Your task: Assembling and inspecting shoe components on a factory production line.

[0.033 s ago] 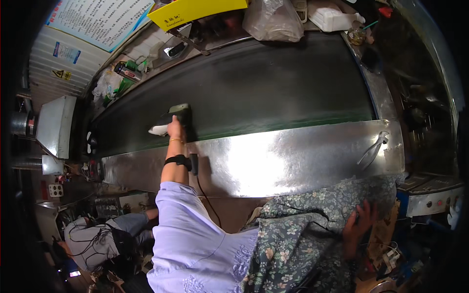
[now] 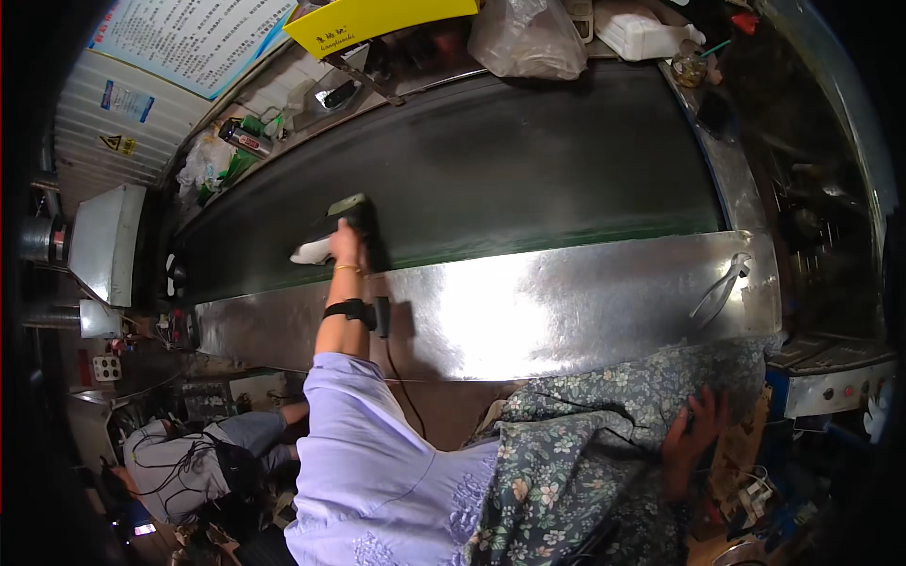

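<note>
My left hand (image 2: 346, 243) reaches out over the dark green conveyor belt (image 2: 528, 160), its fingers closed on a shoe (image 2: 330, 226). The shoe looks dark, with a white end toward the lower left and a pale, greenish block at its upper right end. My palm hides part of it, and whether it touches the belt I cannot tell. Down at the right, beside the floral apron (image 2: 585, 462), my right hand (image 2: 694, 429) is open with its fingers spread, holding nothing.
A shiny metal ledge (image 2: 566, 302) runs along the belt's near side, with pincers (image 2: 722, 288) at its right end. A black-and-white object (image 2: 174, 275) sits at the belt's left end. Beyond the belt are a plastic bag (image 2: 528, 42) and yellow box (image 2: 377, 21). Another person (image 2: 184, 467) is at lower left.
My left hand has shifted slightly to the right and upward with the shoe, which has turned a little. My right hand stays where it was.
</note>
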Demonstrator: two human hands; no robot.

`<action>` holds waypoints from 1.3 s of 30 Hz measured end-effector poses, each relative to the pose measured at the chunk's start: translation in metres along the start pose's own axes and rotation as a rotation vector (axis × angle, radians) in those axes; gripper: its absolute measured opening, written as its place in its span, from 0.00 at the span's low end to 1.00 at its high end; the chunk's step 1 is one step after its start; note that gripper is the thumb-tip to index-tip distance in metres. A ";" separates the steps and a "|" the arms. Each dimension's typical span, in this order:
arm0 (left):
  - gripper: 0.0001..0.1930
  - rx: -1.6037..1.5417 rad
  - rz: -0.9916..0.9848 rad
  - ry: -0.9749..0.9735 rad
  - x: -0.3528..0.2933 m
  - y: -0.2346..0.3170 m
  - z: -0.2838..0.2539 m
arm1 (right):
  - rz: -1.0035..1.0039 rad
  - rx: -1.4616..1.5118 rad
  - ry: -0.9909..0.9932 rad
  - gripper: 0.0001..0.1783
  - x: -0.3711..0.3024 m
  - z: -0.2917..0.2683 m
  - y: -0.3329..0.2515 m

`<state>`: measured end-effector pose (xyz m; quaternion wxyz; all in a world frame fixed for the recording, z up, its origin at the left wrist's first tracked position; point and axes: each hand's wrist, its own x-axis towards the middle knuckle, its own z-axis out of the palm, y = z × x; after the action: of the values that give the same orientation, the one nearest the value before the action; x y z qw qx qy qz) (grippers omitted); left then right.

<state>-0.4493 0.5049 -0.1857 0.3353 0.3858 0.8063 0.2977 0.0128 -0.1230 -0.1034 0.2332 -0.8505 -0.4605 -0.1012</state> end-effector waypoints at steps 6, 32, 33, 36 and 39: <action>0.11 -0.618 0.370 -0.892 -0.200 0.056 0.101 | 0.008 0.003 0.016 0.10 0.001 -0.002 -0.002; 0.25 0.077 0.738 -1.519 -0.496 0.077 0.059 | 0.350 1.219 0.221 0.33 0.068 -0.095 -0.002; 0.25 0.185 0.723 -1.652 -0.516 0.079 0.051 | 0.362 1.212 0.301 0.32 0.073 -0.101 0.001; 0.38 0.400 1.329 -1.753 -0.575 0.084 0.042 | 0.460 0.536 0.423 0.26 0.068 -0.122 0.010; 0.50 -0.067 1.310 -1.662 -0.635 0.062 0.070 | 0.430 0.637 0.252 0.21 0.038 -0.130 -0.003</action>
<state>-0.0652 0.0310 0.0158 0.5663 0.8183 -0.0507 0.0850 0.0370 -0.1576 0.0249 0.5556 -0.7935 -0.2483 -0.0059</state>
